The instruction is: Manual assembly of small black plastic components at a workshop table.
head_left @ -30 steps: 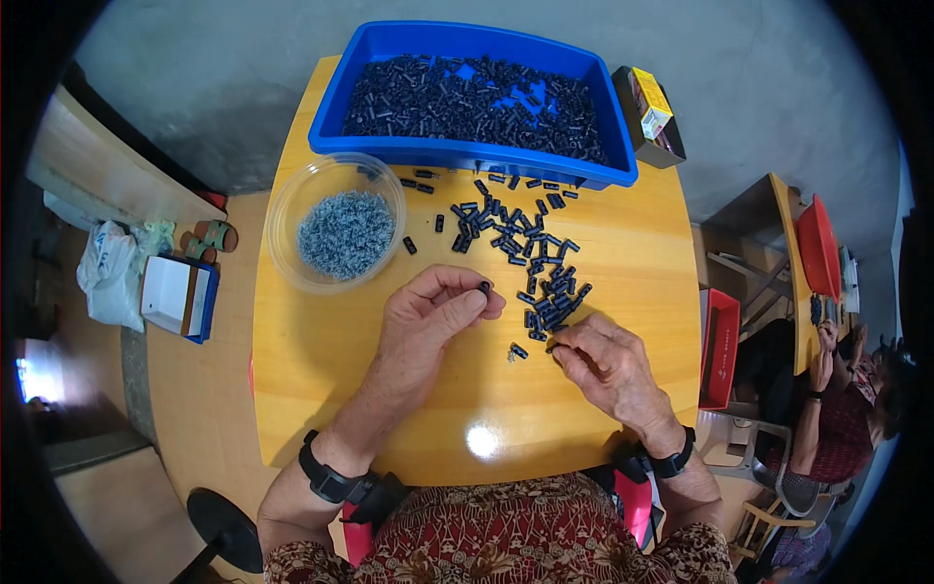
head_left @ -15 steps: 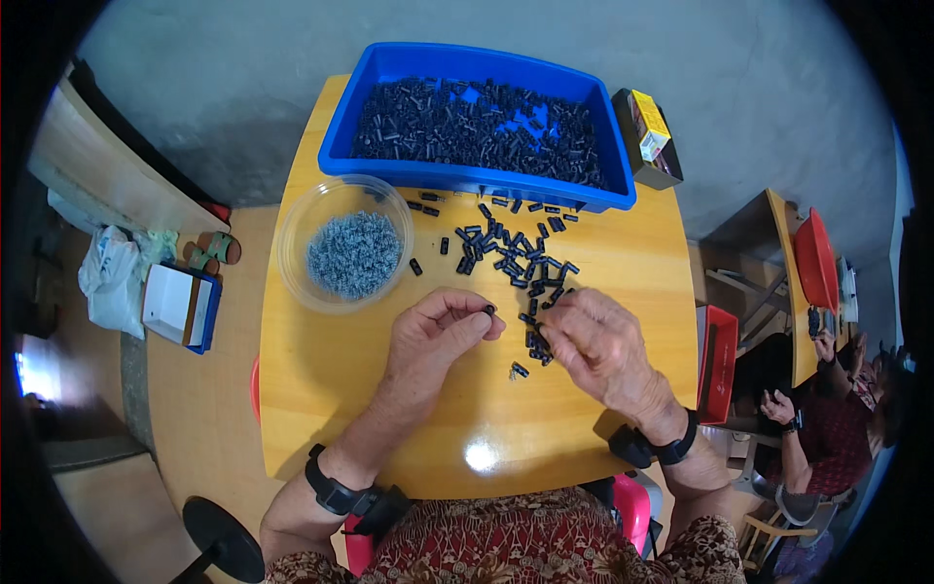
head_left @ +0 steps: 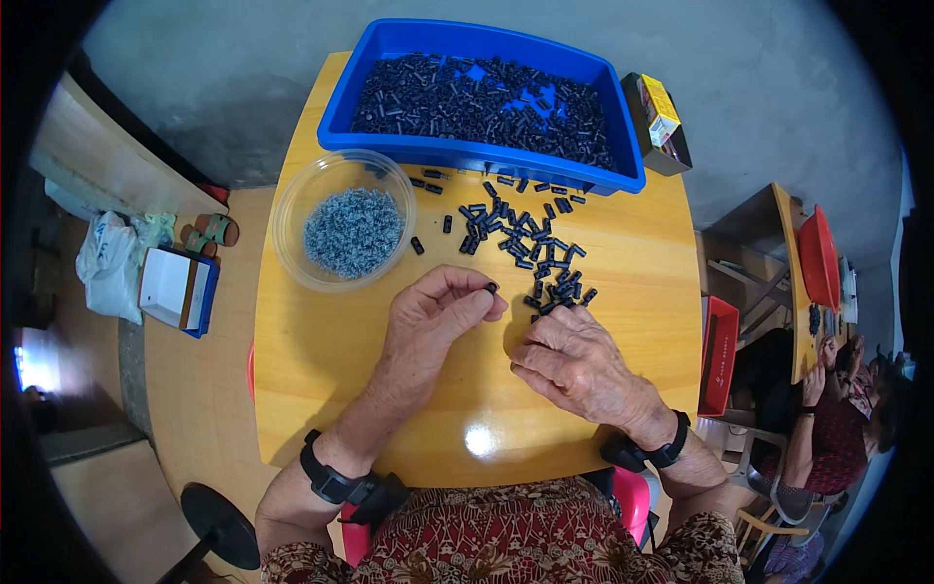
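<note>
one small black piece [head_left: 491,287] pinched at the fingertips of the left hand [head_left: 438,316], thumb and first finger closed tight on it. held just above the yellow table [head_left: 321,389], a little left of the loose pile of black pieces [head_left: 530,248]. too small to tell which way its long side points.

right hand [head_left: 574,365] lying low on the table, just right of and below the left, fingertips curled down at the near edge of the pile. touching a piece or two there, maybe; cannot tell if anything is really gripped, fingers bent but hiding what is under them.

pile spread up and to the right from both hands, nearer to the right hand. most pieces lying flat, pointing every which way.

clear round bowl [head_left: 345,234] of tiny grey bits up and to the left, close to the left hand and well apart from the right. big blue bin [head_left: 623,146] full of black pieces at the far side of the table, past the pile. small box [head_left: 660,122] by the bin's right corner.
</note>
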`<action>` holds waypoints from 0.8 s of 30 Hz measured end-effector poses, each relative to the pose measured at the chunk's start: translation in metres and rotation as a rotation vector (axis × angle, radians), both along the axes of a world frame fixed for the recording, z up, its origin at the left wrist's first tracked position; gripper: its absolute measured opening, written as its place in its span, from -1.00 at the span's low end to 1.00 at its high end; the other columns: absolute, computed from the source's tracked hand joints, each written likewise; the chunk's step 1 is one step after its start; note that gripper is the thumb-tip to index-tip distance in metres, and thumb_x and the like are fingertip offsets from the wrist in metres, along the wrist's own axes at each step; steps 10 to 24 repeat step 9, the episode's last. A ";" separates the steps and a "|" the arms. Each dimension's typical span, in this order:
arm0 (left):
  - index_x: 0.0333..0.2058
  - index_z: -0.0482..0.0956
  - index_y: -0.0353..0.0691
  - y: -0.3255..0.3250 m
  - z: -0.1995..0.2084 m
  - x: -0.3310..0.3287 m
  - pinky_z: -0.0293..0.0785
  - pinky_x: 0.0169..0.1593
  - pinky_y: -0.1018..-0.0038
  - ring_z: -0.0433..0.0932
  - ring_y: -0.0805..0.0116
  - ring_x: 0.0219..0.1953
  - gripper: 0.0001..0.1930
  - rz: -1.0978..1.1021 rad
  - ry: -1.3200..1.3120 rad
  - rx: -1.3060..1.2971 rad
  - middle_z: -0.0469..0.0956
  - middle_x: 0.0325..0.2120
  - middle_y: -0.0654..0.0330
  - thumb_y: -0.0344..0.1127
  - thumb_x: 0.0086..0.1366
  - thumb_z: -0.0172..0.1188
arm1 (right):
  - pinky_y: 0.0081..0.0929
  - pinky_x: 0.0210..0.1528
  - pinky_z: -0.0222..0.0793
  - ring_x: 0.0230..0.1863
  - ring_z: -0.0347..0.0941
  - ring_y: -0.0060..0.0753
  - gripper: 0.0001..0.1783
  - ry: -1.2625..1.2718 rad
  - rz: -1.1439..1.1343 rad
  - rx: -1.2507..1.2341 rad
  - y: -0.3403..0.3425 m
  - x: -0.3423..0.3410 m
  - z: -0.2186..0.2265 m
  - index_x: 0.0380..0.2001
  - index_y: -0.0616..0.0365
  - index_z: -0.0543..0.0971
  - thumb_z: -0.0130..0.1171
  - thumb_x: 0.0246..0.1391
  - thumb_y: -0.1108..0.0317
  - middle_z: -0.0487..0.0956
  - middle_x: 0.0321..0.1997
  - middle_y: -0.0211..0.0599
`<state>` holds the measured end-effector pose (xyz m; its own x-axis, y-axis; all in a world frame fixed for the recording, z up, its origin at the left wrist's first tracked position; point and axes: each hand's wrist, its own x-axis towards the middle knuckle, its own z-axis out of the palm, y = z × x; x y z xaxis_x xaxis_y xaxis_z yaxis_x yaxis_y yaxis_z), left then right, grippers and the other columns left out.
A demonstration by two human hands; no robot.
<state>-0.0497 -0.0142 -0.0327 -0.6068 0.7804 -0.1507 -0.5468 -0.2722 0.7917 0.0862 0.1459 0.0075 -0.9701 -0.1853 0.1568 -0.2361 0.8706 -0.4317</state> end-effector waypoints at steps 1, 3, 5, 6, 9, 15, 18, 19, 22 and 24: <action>-0.14 0.53 -0.27 0.000 0.000 0.000 0.49 -0.05 0.52 0.59 0.44 -0.22 -0.82 0.006 0.009 -0.006 0.63 -0.29 0.16 -0.39 0.31 0.19 | -0.35 -0.20 0.27 -0.28 0.31 -0.25 -0.87 0.014 -0.003 -0.009 0.000 0.000 -0.002 -0.39 0.19 0.57 0.26 -0.03 0.40 0.36 -0.38 -0.32; -0.14 0.53 -0.27 0.001 0.000 -0.001 0.48 -0.06 0.52 0.59 0.44 -0.23 -0.83 0.010 0.019 -0.011 0.63 -0.29 0.16 -0.40 0.31 0.19 | -0.35 -0.19 0.28 -0.28 0.32 -0.27 -0.87 0.022 -0.017 -0.003 0.000 0.001 -0.004 -0.39 0.19 0.56 0.27 -0.02 0.40 0.37 -0.38 -0.33; -0.13 0.52 -0.28 0.002 0.000 0.000 0.48 -0.07 0.52 0.59 0.43 -0.23 -0.82 0.001 0.019 -0.011 0.63 -0.29 0.15 -0.39 0.31 0.19 | -0.35 -0.19 0.29 -0.27 0.33 -0.28 -0.87 0.032 -0.037 0.005 0.002 0.004 -0.006 -0.39 0.19 0.56 0.27 -0.02 0.40 0.38 -0.38 -0.33; -0.13 0.52 -0.28 0.004 0.000 -0.001 0.48 -0.07 0.52 0.59 0.43 -0.23 -0.82 -0.006 0.022 -0.009 0.63 -0.29 0.15 -0.39 0.31 0.19 | -0.35 -0.16 0.30 -0.25 0.35 -0.29 -0.87 0.026 -0.095 -0.092 0.003 0.006 -0.007 -0.39 0.18 0.56 0.28 -0.02 0.39 0.41 -0.35 -0.33; -0.11 0.52 -0.26 0.006 -0.001 0.000 0.47 -0.04 0.51 0.58 0.41 -0.20 -0.79 -0.001 0.008 -0.057 0.62 -0.26 0.14 -0.39 0.30 0.20 | -0.39 -0.07 0.33 -0.11 0.40 -0.24 -0.86 -0.048 -0.256 -0.405 0.012 0.016 -0.001 -0.36 0.11 0.57 0.30 0.02 0.34 0.51 -0.20 -0.26; -0.11 0.52 -0.26 0.006 -0.001 0.000 0.47 -0.04 0.51 0.58 0.41 -0.20 -0.79 -0.001 0.008 -0.057 0.62 -0.26 0.14 -0.39 0.30 0.20 | -0.39 -0.07 0.33 -0.11 0.40 -0.24 -0.86 -0.048 -0.256 -0.405 0.012 0.016 -0.001 -0.36 0.11 0.57 0.30 0.02 0.34 0.51 -0.20 -0.26; -0.11 0.52 -0.26 0.006 -0.001 0.000 0.47 -0.04 0.51 0.58 0.41 -0.20 -0.79 -0.001 0.008 -0.057 0.62 -0.26 0.14 -0.39 0.30 0.20 | -0.39 -0.07 0.33 -0.11 0.40 -0.24 -0.86 -0.048 -0.256 -0.405 0.012 0.016 -0.001 -0.36 0.11 0.57 0.30 0.02 0.34 0.51 -0.20 -0.26; -0.11 0.52 -0.26 0.006 -0.001 0.000 0.47 -0.04 0.51 0.58 0.41 -0.20 -0.79 -0.001 0.008 -0.057 0.62 -0.26 0.14 -0.39 0.30 0.20 | -0.39 -0.07 0.33 -0.11 0.40 -0.24 -0.86 -0.048 -0.256 -0.405 0.012 0.016 -0.001 -0.36 0.11 0.57 0.30 0.02 0.34 0.51 -0.20 -0.26; -0.11 0.52 -0.26 0.006 -0.001 0.000 0.47 -0.04 0.51 0.58 0.41 -0.20 -0.79 -0.001 0.008 -0.057 0.62 -0.26 0.14 -0.39 0.30 0.20 | -0.39 -0.07 0.33 -0.11 0.40 -0.24 -0.86 -0.048 -0.256 -0.405 0.012 0.016 -0.001 -0.36 0.11 0.57 0.30 0.02 0.34 0.51 -0.20 -0.26; -0.11 0.52 -0.26 0.006 -0.001 0.000 0.47 -0.04 0.51 0.58 0.41 -0.20 -0.79 -0.001 0.008 -0.057 0.62 -0.26 0.14 -0.39 0.30 0.20 | -0.39 -0.07 0.33 -0.11 0.40 -0.24 -0.86 -0.048 -0.256 -0.405 0.012 0.016 -0.001 -0.36 0.11 0.57 0.30 0.02 0.34 0.51 -0.20 -0.26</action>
